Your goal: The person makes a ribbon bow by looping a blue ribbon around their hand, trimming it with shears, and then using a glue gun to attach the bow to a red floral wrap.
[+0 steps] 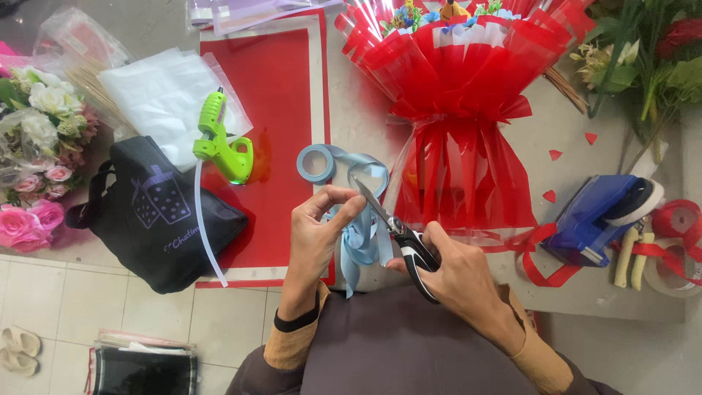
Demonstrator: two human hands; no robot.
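Note:
My left hand [316, 232] pinches a bunch of light blue ribbon loops [362, 235] in front of my chest. The ribbon runs up to its roll [316, 163] lying on the table. My right hand [455, 274] holds black-handled scissors [401, 234], blades apart and pointing up-left, with the ribbon strand between them. Just beyond both hands lies a bouquet wrapped in red film [461, 80], its stem end towards me.
A green glue gun [219, 143] rests on a red sheet [281, 88]. A black bag [157, 212] and flower bunches [36, 161] sit at the left. A blue tape dispenser [596, 216], red ribbon [537, 245] and tape rolls [676, 219] lie at the right.

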